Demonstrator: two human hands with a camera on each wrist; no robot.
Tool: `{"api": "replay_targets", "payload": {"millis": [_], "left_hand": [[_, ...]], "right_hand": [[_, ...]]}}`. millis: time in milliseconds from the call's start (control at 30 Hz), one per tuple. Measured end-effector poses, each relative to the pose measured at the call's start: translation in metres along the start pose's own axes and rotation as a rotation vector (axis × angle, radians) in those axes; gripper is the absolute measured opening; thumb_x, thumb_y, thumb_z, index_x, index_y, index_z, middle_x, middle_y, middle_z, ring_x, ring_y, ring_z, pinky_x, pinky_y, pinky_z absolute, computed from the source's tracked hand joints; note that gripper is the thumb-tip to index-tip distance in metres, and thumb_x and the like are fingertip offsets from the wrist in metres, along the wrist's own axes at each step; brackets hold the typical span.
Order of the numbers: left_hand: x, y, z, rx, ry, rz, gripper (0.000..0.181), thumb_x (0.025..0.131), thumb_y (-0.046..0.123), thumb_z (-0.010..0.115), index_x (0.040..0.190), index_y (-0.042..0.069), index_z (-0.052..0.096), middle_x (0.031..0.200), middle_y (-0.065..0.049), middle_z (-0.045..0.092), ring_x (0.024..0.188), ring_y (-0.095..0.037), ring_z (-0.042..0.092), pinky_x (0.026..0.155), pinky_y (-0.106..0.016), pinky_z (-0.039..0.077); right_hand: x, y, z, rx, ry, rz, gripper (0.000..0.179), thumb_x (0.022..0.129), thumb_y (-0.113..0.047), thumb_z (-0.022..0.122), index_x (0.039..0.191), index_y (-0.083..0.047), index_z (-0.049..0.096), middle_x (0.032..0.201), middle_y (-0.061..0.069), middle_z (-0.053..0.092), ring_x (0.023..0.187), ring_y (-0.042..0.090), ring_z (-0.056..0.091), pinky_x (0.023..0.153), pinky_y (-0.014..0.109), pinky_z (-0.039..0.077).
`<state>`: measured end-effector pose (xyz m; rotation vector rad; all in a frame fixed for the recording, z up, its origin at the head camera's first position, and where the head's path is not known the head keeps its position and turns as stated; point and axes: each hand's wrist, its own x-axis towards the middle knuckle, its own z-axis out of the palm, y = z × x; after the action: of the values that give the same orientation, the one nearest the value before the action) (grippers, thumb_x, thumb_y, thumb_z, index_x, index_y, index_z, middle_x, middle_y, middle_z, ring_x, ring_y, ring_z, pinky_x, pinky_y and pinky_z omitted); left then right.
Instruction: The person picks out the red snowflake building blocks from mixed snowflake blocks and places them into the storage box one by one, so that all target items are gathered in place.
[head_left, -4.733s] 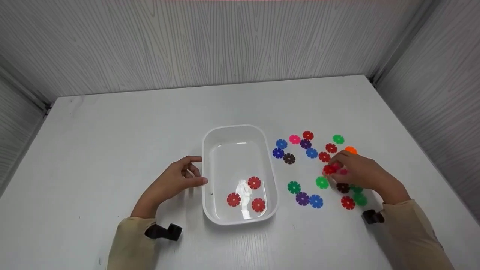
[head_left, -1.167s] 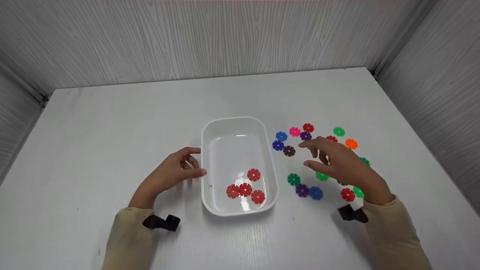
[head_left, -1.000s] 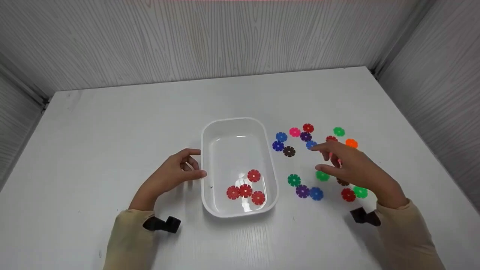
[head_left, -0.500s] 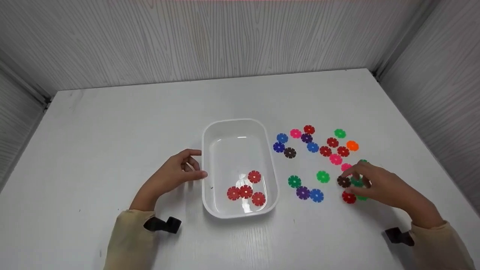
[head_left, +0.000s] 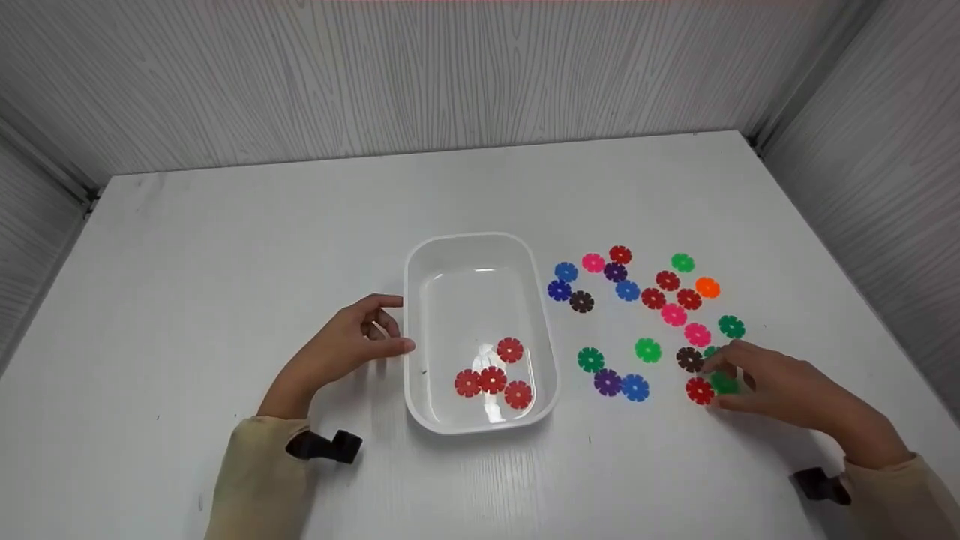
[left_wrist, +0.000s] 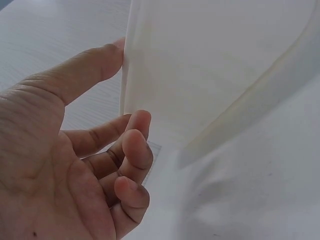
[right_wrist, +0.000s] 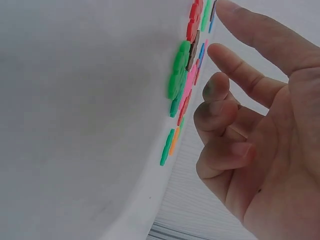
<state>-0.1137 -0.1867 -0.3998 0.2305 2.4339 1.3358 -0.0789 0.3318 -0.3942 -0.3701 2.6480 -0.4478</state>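
Note:
In the head view, a white plastic tray (head_left: 480, 247) stands mid-table with several red notched discs (head_left: 492, 380) lying in it. My left hand (head_left: 346, 339) holds the tray's left side, thumb over the rim and forefinger at the outer wall; the left wrist view shows the thumb (left_wrist: 95, 65) at the edge. My right hand (head_left: 780, 382) is over the lower right of the loose discs, near a red disc (head_left: 700, 390) and a green disc (head_left: 724, 382) partly hidden by its fingers. In the right wrist view, thumb and forefinger are apart with nothing between them.
Right of the tray lie several notched discs, among them a dark brown disc (head_left: 689, 359), a pink disc (head_left: 673, 314), an orange disc (head_left: 707, 287) and a purple disc (head_left: 607, 382). A wood-grained panel (head_left: 420, 82) rises behind the white table (head_left: 225, 247).
A red disc held by my right hand earliest now lies in the tray. That hand has since moved right and nearer, over the lower right discs. My left hand stays at the tray.

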Motion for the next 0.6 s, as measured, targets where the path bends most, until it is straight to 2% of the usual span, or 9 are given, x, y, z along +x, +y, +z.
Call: {"api": "replay_targets", "payload": {"millis": [267, 600], "left_hand": [[-0.0012, 0.0019, -0.0022, -0.002, -0.003, -0.005, 0.066, 0.083, 0.033, 0.075, 0.137, 0.007, 0.048, 0.102, -0.009, 0.059, 0.082, -0.019, 0.054, 0.073, -0.030, 0.042], [-0.0003, -0.0003, 0.0002, 0.001, 0.000, -0.014, 0.066, 0.082, 0.034, 0.075, 0.136, 0.007, 0.048, 0.102, -0.008, 0.059, 0.083, -0.019, 0.054, 0.073, -0.031, 0.042]], "right_hand": [[0.0063, -0.0001, 0.0016, -0.068, -0.032, 0.003, 0.037, 0.078, -0.035, 0.077, 0.109, -0.020, 0.064, 0.093, -0.005, 0.057, 0.085, 0.012, 0.054, 0.062, 0.024, 0.046], [0.0070, -0.0049, 0.0050, -0.156, -0.019, -0.058, 0.036, 0.077, -0.034, 0.079, 0.108, -0.018, 0.066, 0.091, -0.007, 0.057, 0.082, 0.008, 0.055, 0.060, 0.023, 0.046]]}}
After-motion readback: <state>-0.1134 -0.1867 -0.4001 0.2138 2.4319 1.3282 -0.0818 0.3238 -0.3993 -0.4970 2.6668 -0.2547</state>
